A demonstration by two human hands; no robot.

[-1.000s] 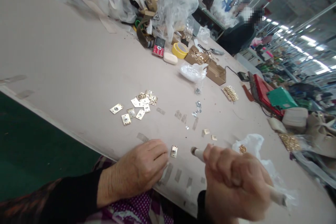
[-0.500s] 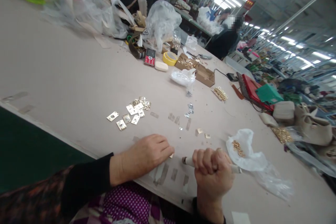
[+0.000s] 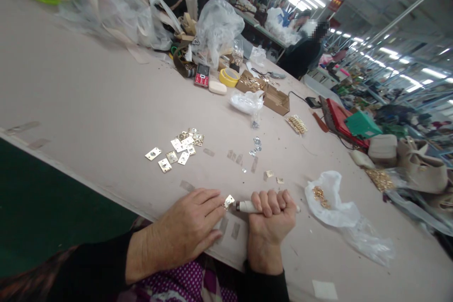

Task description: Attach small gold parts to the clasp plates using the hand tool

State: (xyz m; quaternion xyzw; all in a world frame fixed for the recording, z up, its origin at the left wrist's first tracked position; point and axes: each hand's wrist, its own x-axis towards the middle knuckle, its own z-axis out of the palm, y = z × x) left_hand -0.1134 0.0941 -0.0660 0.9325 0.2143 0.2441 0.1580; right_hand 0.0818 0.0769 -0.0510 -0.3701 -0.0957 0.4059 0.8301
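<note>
My right hand is wrapped round a white-handled tool, its dark tip pointing left. Just left of that tip, a small gold metal plate lies by the fingertips of my left hand. The left hand rests low over the table, palm down, fingers extended and its thumb apart. Farther back on the left is a loose group of gold plates. Two small gold pieces and several silvery bits lie beyond the tool.
On the right, a white plastic bag holds gold parts. Toward the back stand cardboard boxes, yellow tape, a red phone and clear plastic bags. Beige bags sit at the right. A person is in the background.
My right hand has moved left with the tool, toward the small plate. My left hand has shifted slightly left and down, its fingers more spread; the plate shows more fully.
</note>
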